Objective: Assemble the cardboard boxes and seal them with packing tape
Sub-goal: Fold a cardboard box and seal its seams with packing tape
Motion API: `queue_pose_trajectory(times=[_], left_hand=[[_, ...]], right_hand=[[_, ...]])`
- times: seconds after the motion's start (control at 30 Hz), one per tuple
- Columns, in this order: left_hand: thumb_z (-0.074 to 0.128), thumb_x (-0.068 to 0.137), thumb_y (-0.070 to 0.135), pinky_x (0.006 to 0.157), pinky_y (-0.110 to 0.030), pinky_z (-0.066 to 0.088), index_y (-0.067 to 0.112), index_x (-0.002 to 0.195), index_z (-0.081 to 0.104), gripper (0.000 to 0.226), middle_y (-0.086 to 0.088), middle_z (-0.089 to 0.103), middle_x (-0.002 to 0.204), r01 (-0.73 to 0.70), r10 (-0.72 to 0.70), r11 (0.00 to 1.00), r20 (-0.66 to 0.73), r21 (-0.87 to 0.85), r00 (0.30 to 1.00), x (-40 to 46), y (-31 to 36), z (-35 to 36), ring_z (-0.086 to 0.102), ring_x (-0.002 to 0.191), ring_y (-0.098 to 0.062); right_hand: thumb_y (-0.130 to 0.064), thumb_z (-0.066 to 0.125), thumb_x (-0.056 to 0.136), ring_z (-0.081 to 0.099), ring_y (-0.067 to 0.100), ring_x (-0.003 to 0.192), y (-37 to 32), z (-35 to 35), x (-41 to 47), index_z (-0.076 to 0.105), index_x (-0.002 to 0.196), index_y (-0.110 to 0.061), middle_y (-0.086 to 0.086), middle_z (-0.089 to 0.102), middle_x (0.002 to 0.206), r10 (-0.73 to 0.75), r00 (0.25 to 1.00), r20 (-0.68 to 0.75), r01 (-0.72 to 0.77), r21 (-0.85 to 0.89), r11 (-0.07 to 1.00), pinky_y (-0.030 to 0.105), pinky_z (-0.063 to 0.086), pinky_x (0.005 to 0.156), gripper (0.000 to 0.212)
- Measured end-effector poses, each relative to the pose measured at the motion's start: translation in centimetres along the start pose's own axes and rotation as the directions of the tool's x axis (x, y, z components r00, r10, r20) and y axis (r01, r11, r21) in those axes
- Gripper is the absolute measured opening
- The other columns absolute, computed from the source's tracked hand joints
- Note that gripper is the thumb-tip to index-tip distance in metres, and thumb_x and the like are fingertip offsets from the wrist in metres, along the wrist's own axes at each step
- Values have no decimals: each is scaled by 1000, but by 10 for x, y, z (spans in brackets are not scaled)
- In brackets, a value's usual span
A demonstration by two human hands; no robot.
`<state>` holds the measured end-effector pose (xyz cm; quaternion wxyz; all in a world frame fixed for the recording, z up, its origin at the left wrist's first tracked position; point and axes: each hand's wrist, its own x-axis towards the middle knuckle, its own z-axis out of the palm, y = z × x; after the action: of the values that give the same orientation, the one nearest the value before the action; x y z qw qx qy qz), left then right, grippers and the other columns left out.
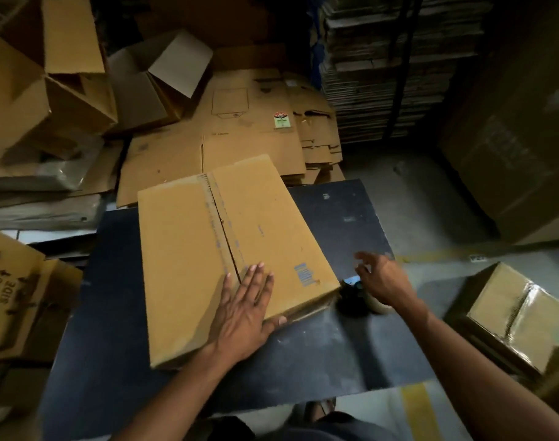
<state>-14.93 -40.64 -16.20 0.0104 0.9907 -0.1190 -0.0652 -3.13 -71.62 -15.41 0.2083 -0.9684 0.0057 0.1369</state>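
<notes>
A brown cardboard box (189, 256) lies on the dark table (319, 354), its two top flaps meeting at a seam down the middle. My left hand (244, 308) presses flat on the flaps near the box's front edge, fingers straight and thumb over the edge. My right hand (381, 280) hovers to the right of the box, fingers spread and loose, just above a dark tape dispenser (354, 297) with a roll of tape, which the hand partly hides.
Flattened cartons (246, 135) lie behind the table. Opened boxes (43, 90) are stacked at the far left. A tall stack of flat cardboard (392, 68) stands at the back right. A taped box (520, 316) sits on the floor at the right, a printed box (11, 291) at the left.
</notes>
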Motion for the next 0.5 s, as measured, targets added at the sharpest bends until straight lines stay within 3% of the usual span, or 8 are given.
queue_pose_trajectory(times=[0.07, 0.13, 0.23, 0.33, 0.4, 0.5], left_hand=[[7, 101, 73, 122, -65, 21, 14, 164, 22, 88, -11, 15, 172, 42, -42, 999, -2, 10, 999, 7, 10, 2, 15, 159, -28], [8, 102, 73, 122, -65, 21, 14, 164, 19, 86, -11, 14, 172, 39, -38, 998, -23, 43, 999, 11, 13, 6, 14, 159, -28], [13, 102, 72, 124, -62, 17, 14, 165, 16, 85, -11, 12, 172, 28, -23, 996, -58, 85, 998, 15, 13, 10, 12, 159, -27], [17, 102, 74, 124, -59, 7, 17, 166, 8, 86, -10, 5, 173, 11, -6, 996, -59, 86, 998, 15, 10, 11, 7, 160, -26], [16, 100, 77, 125, -59, 2, 18, 166, 3, 90, -8, -2, 173, 7, -4, 997, -34, 72, 999, 14, 10, 9, 0, 160, -25], [8, 94, 84, 126, -57, -6, 23, 165, -4, 94, -4, -12, 172, 48, -48, 999, -1, 22, 999, 14, 11, 5, -12, 159, -21]], right_hand=[[-28, 63, 91, 51, 32, 135, 34, -4, 18, 44, 152, -30, 8, 54, 151, -21, 990, 140, 46, -175, 983, 44, 48, 105, 64], [-28, 64, 92, 46, 30, 141, 52, -9, 32, 31, 159, -31, 6, 45, 158, -46, 969, 245, 110, -252, 962, 46, 47, 108, 75], [-27, 60, 96, 58, 33, 128, 64, -4, 47, 45, 154, -28, 5, 55, 150, -127, 928, 351, 250, -330, 910, 43, 52, 100, 59], [-28, 66, 85, 67, 33, 109, 76, 6, 57, 68, 124, -30, 7, 71, 122, -129, 938, 321, 247, -359, 900, 39, 57, 86, 39], [-25, 67, 81, 69, 35, 100, 84, 10, 54, 70, 112, -27, 9, 73, 110, -116, 946, 303, 226, -359, 906, 36, 54, 76, 31], [-20, 63, 87, 69, 36, 93, 91, 0, 37, 65, 111, -23, 13, 72, 102, -92, 961, 260, 168, -286, 943, 38, 52, 70, 24]])
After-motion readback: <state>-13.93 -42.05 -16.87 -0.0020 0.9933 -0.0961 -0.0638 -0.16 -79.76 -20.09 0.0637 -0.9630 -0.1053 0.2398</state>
